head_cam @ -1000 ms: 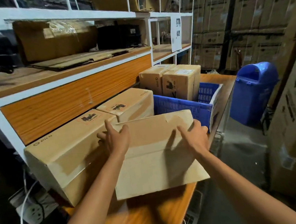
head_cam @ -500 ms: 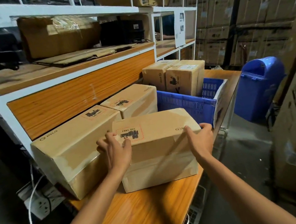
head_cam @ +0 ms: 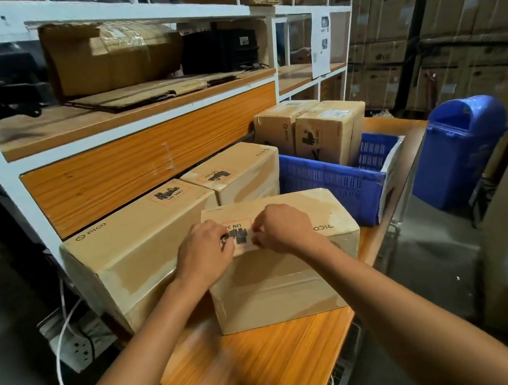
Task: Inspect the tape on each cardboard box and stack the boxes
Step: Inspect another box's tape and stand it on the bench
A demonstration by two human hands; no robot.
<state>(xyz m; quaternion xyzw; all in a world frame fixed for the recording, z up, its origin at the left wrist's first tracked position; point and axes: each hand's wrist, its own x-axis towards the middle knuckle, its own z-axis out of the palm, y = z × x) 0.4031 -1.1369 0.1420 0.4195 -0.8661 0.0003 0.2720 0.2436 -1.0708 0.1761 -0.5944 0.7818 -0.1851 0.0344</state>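
— Where's the box (head_cam: 280,287)?
— It sits on the table (head_cam: 256,373), with the blue crate (head_cam: 327,181) at its two o'clock.
— Hands?
— Both on its top, close together: left hand (head_cam: 204,252), right hand (head_cam: 279,226), fingers curled; pinching unclear.

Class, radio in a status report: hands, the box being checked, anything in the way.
Left hand and right hand both on top of near box, fingers curled at its label. Box flat on table, not stacked. Blue crate close behind.
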